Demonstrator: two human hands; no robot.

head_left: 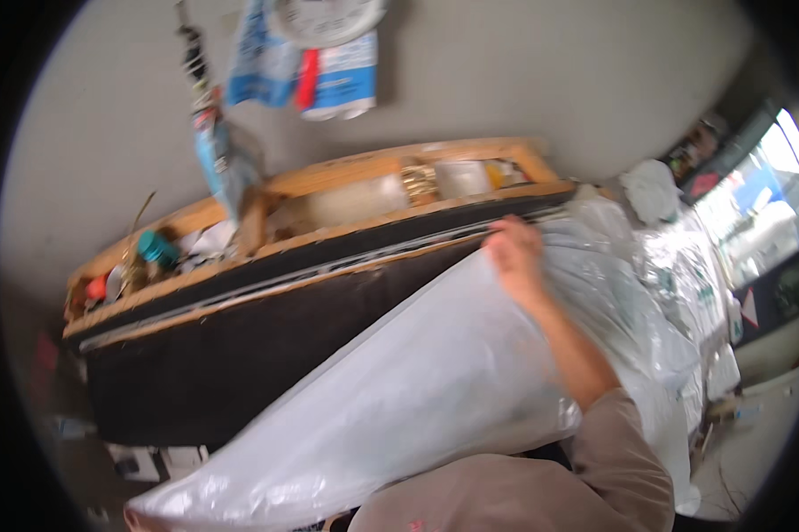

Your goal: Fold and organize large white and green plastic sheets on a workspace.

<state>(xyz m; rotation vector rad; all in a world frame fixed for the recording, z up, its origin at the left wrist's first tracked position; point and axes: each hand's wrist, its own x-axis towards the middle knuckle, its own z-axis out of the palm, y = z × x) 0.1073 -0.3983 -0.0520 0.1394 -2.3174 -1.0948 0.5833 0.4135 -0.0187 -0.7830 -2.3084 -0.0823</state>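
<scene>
A large, shiny, whitish plastic sheet [399, 381] stretches diagonally across the dark table top [266, 355]. At the far edge of the table, my right hand [516, 253] has its fingers closed on the sheet's upper corner. The sheet narrows toward the lower left, where a small skin-coloured part of my left hand [138, 517] shows at its other corner. That hand seems closed on the plastic; most of it is hidden or out of the picture. Between the two hands the sheet's edge runs nearly straight.
A wooden trough [328, 173] along the wall holds a teal spool [157, 249], a gold coil [419, 182] and scraps. A metal rail [284, 285] lines the table's far edge. More crumpled plastic [674, 266] lies at right. A round dial scale [330, 16] and blue packets [262, 58] hang above.
</scene>
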